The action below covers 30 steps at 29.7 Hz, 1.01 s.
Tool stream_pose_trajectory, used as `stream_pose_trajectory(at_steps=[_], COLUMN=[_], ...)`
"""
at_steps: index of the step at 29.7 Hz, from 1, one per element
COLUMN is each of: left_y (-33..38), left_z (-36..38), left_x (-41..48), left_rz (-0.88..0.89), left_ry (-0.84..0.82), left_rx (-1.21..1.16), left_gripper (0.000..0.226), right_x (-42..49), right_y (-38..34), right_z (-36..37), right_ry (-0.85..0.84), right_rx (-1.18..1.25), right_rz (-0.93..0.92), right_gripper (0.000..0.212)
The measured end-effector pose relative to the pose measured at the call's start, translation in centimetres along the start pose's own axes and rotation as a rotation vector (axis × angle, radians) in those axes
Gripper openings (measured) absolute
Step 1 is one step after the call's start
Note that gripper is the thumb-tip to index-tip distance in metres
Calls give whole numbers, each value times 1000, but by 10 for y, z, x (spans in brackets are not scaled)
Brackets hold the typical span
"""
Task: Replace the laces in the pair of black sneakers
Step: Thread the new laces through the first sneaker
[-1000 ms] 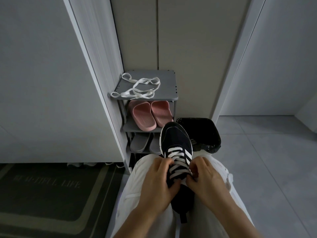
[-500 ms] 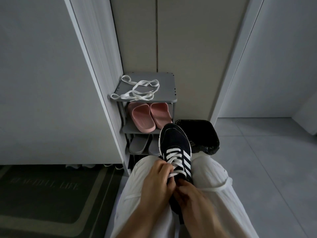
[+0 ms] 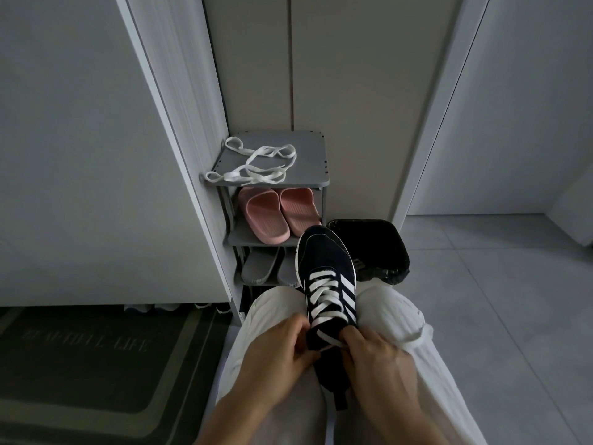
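A black sneaker (image 3: 324, 261) with white side stripes lies toe-away on my lap, between my knees in white trousers. A white lace (image 3: 322, 292) crosses its eyelets in several rows. My left hand (image 3: 279, 354) sits at the shoe's left side near the tongue, fingers curled in on the lowest lace row. My right hand (image 3: 378, 358) grips the shoe's right side there, fingertips pinching the lace. A loose white lace (image 3: 253, 170) lies tangled on top of the grey shoe rack (image 3: 309, 155). The second sneaker is not in view.
Pink slippers (image 3: 277, 215) fill the rack's middle shelf, grey slippers (image 3: 263, 266) the one below. A black-lined bin (image 3: 375, 248) stands right of the rack. A dark doormat (image 3: 83, 358) lies at the left. Grey tiled floor (image 3: 500, 300) spreads to the right.
Both hands slid down the shoe toward the ankle opening, uncovering more lace rows. The right hand dropped low, then came back to the lowest lace row.
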<state>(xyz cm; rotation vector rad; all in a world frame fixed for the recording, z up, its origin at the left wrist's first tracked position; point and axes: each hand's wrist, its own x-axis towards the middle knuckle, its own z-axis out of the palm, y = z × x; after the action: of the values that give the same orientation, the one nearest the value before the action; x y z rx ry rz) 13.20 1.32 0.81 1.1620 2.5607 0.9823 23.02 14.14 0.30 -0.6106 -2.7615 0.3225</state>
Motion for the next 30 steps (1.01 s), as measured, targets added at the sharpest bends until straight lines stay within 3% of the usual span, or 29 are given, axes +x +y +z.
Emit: stream_pose_trajectory(at_steps=[2,5,9,12,16,23,27,30], left_y=[-1,3,9,17,17,24,41,49], left_z=[2,2,3,12,23,19,18,8], left_x=[-2,-3,-2,7,20,18,23,38], left_rz=[4,-35,0,110,272,143,192,313], left_ry=[11,57,106,135,289,244,184,320], left_rx=[34,-14,-34,172,312,177,39,138], left_gripper=[26,20,19,23,6,16,37,16], right_x=[2,1,3,5,7,15,25,35], right_y=[1,4,1,1,18,59,44,31], right_z=[0,0,-9,-13,-22,-35,-40,-48], right_ry=[42,174,276,291,300,373,434,472], right_rx=[11,27,117,114,-14,21,55,57], right_rz=[-79,-229,-249,-258,-174,-57,-165,-219], right_gripper=[32,2,10,6,23,32,28,23])
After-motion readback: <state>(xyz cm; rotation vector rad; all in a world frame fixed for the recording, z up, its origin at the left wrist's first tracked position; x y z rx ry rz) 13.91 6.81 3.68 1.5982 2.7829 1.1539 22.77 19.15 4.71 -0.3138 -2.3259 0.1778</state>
